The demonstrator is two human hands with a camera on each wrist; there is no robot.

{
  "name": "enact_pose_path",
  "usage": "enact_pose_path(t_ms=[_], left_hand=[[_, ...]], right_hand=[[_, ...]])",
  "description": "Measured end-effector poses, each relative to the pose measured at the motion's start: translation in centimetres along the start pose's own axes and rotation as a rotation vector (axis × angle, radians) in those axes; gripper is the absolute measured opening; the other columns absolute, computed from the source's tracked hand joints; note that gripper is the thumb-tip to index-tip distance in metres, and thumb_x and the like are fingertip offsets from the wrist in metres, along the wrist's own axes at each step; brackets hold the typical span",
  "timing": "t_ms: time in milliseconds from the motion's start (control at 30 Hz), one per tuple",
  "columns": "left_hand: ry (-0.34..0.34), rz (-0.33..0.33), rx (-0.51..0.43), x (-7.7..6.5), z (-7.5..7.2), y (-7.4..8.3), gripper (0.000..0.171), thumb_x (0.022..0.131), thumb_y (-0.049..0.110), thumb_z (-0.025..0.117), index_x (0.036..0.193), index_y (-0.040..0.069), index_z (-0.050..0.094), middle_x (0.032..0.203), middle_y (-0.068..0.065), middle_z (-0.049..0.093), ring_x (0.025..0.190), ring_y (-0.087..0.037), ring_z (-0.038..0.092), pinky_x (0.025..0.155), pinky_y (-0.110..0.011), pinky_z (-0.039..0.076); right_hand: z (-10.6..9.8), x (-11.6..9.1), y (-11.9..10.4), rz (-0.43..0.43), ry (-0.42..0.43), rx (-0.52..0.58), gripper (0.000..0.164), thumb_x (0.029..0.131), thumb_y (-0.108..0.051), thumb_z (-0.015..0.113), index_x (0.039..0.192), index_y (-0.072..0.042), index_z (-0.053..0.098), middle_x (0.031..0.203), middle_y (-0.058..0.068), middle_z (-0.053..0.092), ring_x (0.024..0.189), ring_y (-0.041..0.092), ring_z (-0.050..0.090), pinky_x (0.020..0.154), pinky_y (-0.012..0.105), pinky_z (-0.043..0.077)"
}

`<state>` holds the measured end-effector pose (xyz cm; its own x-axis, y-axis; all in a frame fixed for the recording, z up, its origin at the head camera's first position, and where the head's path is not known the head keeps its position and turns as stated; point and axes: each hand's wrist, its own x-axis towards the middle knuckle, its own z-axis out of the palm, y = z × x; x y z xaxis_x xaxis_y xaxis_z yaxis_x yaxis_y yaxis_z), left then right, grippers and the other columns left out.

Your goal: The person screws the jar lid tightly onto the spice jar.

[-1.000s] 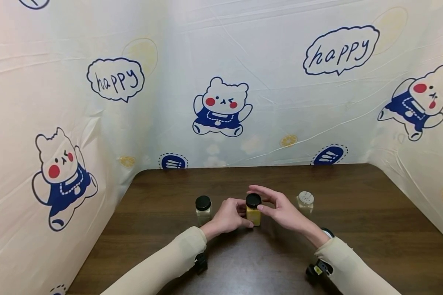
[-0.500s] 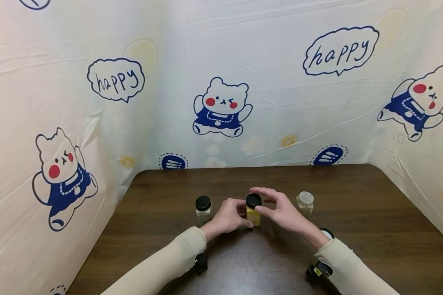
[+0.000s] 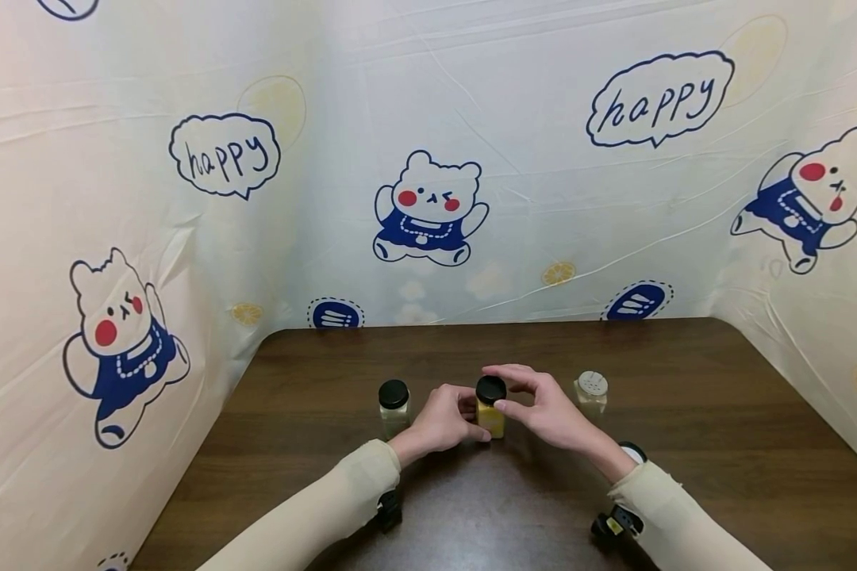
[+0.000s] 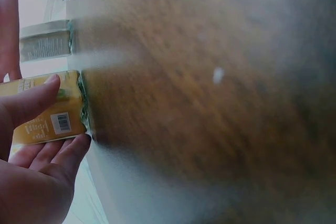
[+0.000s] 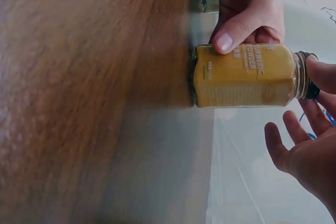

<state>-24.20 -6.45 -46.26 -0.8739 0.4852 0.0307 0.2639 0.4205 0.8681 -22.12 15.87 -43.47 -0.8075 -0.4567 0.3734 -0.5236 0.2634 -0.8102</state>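
Note:
A square glass jar of yellow turmeric powder (image 3: 489, 422) stands upright on the table, with a black screw lid (image 3: 490, 388) on it. Its label shows in the right wrist view, where the glass threads peek out under the lid. My left hand (image 3: 439, 420) grips the jar's body low down, thumb on the near side and fingers behind. With my right hand (image 3: 548, 408) I hold the lid between thumb and fingers from the right. In the right wrist view, several fingers of that hand (image 5: 315, 156) spread away from the glass.
Left of the hands stands a similar jar (image 3: 394, 414) with a black lid. On the right is a jar with a perforated white top (image 3: 591, 388). A round white thing with a black rim (image 3: 633, 452) shows partly behind my right wrist. A printed curtain (image 3: 428, 95) surrounds the brown table (image 3: 471, 507).
My right thumb has shifted slightly left across the lid's edge, and the right fingers have dipped a little. The left hand and the turmeric jar stay in place.

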Motion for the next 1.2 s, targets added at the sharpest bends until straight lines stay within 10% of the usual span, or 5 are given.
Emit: enact_pose_path(t_ms=[833, 1200], left_hand=[[-0.006, 0.008, -0.020, 0.1, 0.0, 0.0, 0.046, 0.080, 0.000, 0.092, 0.122, 0.008, 0.077, 0.114, -0.004, 0.078, 0.106, -0.018, 0.075, 0.091, -0.029, 0.060], [0.006, 0.005, -0.012, 0.1, 0.0, -0.1, 0.042, 0.079, 0.000, 0.092, 0.118, 0.008, 0.078, 0.110, -0.003, 0.078, 0.103, -0.017, 0.075, 0.091, -0.031, 0.060]], right_hand=[[1.5, 0.6, -0.5, 0.076, 0.167, -0.162, 0.047, 0.085, -0.021, 0.092, 0.129, -0.017, 0.076, 0.110, -0.005, 0.062, 0.103, 0.017, 0.060, 0.092, 0.054, 0.052], [0.5, -0.2, 0.5, -0.009, 0.051, 0.030, 0.058, 0.100, -0.010, 0.074, 0.154, -0.012, 0.054, 0.150, 0.010, 0.056, 0.138, 0.041, 0.048, 0.103, 0.064, 0.046]])
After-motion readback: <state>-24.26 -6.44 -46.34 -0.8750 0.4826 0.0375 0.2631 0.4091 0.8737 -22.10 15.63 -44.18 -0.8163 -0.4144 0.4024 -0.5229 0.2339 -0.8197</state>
